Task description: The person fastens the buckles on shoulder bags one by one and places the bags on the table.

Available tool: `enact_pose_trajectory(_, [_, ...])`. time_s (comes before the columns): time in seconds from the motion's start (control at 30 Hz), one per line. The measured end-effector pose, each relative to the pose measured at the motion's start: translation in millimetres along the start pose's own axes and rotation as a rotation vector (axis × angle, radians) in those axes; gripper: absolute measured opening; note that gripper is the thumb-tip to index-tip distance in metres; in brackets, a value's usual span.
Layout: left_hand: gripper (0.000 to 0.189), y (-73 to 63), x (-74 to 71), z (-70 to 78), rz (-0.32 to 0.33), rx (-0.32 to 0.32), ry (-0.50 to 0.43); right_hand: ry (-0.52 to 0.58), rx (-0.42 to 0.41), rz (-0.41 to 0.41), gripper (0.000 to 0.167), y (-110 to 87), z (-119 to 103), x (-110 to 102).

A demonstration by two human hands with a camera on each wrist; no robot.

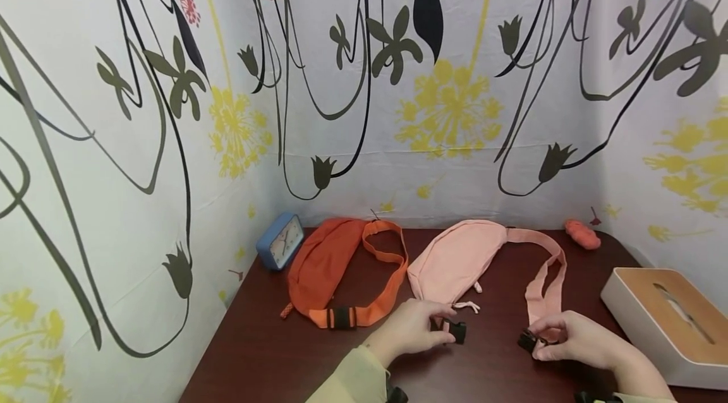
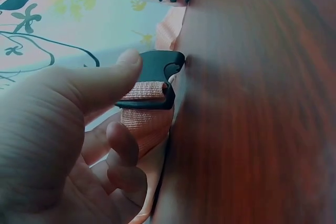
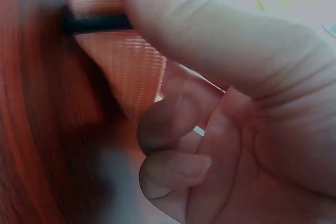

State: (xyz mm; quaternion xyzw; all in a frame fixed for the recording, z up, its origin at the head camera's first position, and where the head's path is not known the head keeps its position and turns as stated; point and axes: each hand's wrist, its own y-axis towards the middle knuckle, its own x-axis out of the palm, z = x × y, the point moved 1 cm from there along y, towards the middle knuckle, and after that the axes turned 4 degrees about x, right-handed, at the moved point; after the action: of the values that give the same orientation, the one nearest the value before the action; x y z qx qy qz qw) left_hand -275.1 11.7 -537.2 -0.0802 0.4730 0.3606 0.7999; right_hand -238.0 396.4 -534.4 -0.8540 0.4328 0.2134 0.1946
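Note:
A pale pink waist bag [image 1: 461, 258] lies on the dark table, its strap looping right. My left hand [image 1: 412, 327] pinches the black socket half of its buckle [image 2: 157, 66] between thumb and fingers, close by the bag's lower end. At the strap's far end, my right hand [image 1: 574, 340] holds the black pronged half of the buckle [image 1: 527, 341]. In the left wrist view those prongs point toward the socket, with a gap between the halves. In the right wrist view, pink webbing [image 3: 126, 66] runs beneath the thumb; the prongs are out of sight there.
Left of the pink bag lies an orange waist bag [image 1: 324, 264] with its black buckle [image 1: 341, 318] fastened. A blue clock [image 1: 281, 242] stands behind it. A coral bundle [image 1: 582, 234] sits at the back right. Near my right arm stands a white box [image 1: 620, 302] with a wood-coloured top.

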Motion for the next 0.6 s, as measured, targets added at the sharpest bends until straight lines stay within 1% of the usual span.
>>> enact_pose_trajectory(0.07, [0.038,0.5,1.6,-0.4,0.009,-0.001,0.008,-0.017,0.031,0.023,0.031,1.3,-0.8,2.0])
enact_pose_trajectory(0.2, [0.036,1.8,5.1,-2.2,0.02,-0.012,0.026,0.039,0.058,0.029,0.036,3.1,-0.6,5.4])
enact_pose_trajectory(0.27, [0.035,2.1,6.3,-3.0,0.022,-0.026,0.031,0.024,0.069,0.058,0.035,4.5,0.6,6.7])
enact_pose_trajectory(0.33, [0.033,2.2,7.4,-3.7,0.023,-0.04,0.031,-0.003,0.069,0.093,0.031,7.3,1.8,8.9])
enact_pose_trajectory(0.47, [0.027,1.8,9.6,-5.6,0.026,-0.065,0.013,-0.042,0.011,0.164,0.023,14.0,4.1,15.3])
enact_pose_trajectory(0.6, [0.022,-0.1,11.6,-8.9,0.045,-0.087,-0.042,-0.057,-0.055,0.216,0.02,18.7,6.2,21.1])
